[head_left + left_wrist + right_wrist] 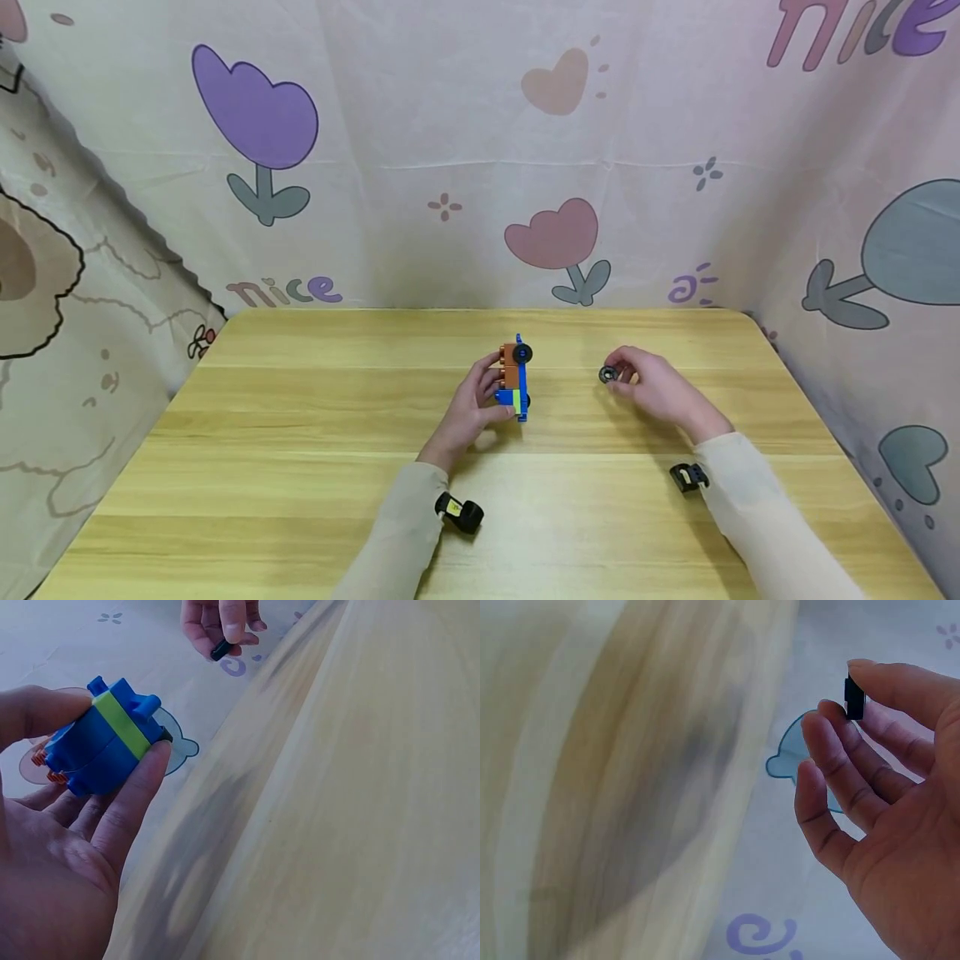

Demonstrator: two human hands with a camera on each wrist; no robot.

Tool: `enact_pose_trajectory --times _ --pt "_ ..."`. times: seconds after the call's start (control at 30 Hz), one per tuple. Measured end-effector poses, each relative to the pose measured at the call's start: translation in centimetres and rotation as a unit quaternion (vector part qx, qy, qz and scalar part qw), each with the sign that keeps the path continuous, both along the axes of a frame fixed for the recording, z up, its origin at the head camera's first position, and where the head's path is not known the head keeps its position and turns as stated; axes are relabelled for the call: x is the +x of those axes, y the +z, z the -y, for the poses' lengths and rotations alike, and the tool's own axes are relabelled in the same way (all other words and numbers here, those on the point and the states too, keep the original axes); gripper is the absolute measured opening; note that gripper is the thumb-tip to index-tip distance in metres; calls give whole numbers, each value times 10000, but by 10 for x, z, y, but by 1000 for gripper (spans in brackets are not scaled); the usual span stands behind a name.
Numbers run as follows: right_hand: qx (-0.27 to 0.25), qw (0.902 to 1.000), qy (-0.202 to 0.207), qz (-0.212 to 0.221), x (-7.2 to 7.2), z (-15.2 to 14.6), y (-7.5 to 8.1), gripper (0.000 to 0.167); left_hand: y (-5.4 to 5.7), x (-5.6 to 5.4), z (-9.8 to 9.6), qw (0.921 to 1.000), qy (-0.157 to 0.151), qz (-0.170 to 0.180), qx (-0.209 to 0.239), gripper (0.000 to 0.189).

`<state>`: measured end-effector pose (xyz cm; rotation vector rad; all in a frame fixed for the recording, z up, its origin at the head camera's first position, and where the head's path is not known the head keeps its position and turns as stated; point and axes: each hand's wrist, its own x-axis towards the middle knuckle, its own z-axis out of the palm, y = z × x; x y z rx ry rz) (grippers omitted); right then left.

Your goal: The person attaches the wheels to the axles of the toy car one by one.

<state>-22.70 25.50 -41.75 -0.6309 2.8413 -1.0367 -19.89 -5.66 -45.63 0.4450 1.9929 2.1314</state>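
My left hand [463, 415] grips a small toy car built of bricks [513, 377] above the table, holding it on end. Its base is blue, with orange bricks, a lime-green strip and a black wheel [522, 354] near the top. Seen from the left wrist, thumb and fingers clasp the blue end [90, 754]; the rest of the car is hidden behind it. To the right, apart from the car, my right hand [660, 390] pinches a loose black wheel [856, 699] between thumb and fingertips, its ring face showing in the head view.
A light wooden table [300, 400] lies under both hands. Behind it hangs a pale cloth [420, 100] printed with flowers and hearts. Black wrist cameras [467, 514] sit on both sleeves.
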Motion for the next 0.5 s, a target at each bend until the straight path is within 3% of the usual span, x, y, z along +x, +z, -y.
enact_pose_trajectory --times 0.5 --pt "58 10000 68 21 19 16 5 25 1 2 0 9996 -198 3 225 84"
